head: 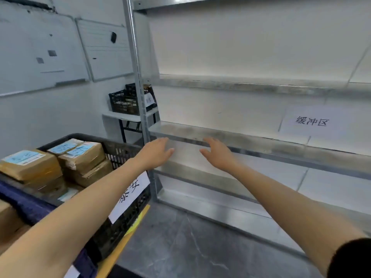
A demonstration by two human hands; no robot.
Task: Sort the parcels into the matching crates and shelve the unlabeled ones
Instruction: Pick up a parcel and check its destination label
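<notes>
Fingers (pixel 168 151) on both the left hand (pixel 155 154) and right hand (pixel 217 156) spread loose, empty, near one shelf (pixel 261 146).

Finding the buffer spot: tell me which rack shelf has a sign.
The shelf ahead of the right hand; paper sign on the wall behind it, others unsigned.

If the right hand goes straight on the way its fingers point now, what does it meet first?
Most likely the front edge of the metal shelf: the open right hand has its fingertips at that edge in the picture. Depth is unclear, so it may pass just above it.
</notes>
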